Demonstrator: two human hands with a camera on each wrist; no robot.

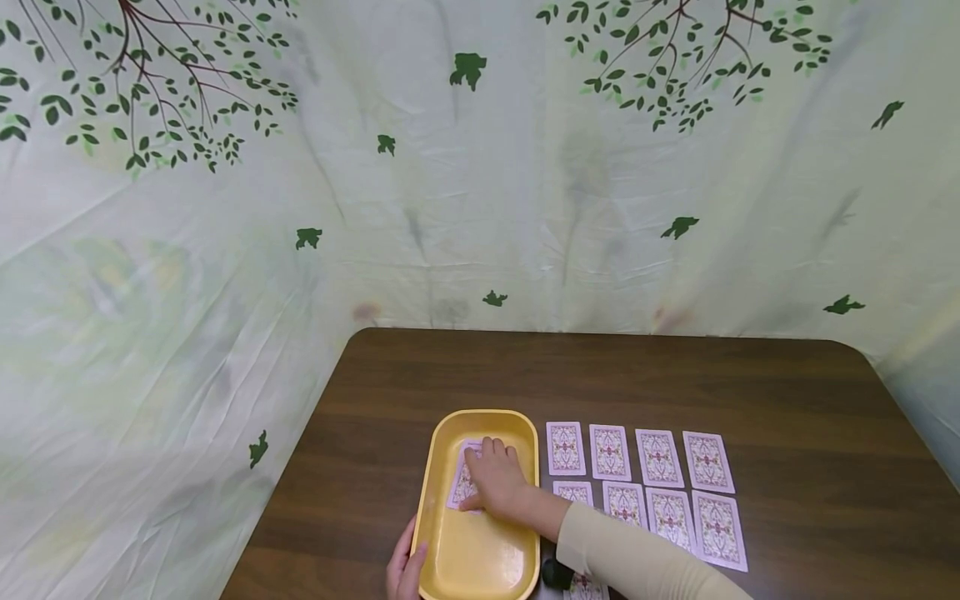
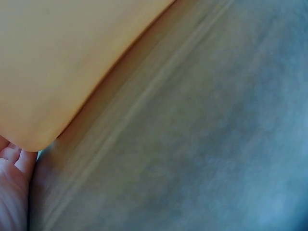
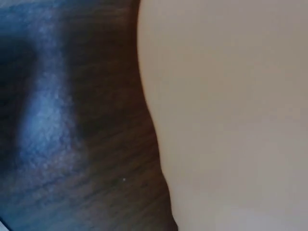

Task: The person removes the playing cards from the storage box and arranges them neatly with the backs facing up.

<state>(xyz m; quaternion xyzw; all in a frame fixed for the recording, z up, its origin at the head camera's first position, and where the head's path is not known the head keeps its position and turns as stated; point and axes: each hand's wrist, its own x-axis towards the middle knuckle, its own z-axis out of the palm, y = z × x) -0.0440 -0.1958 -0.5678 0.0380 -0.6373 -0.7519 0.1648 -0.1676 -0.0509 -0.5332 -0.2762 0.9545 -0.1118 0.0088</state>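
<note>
A yellow tray lies on the table. At its lower left side, my left hand grips the rim, thumb on the near side; part of that hand also shows at the lower left of the left wrist view. Inside the tray is a face-down playing card with a patterned pink-and-white back. Over this card reaches my right hand, fingers curled, holding it between a fingertip near its top edge and the thumb at its bottom edge. The palm hides the card's right part.
Right of the tray, several face-down cards lie in rows on the brown wooden table. My right sleeve covers some of them. A small black object sits beside the tray. Leaf-printed cloth hangs behind the table.
</note>
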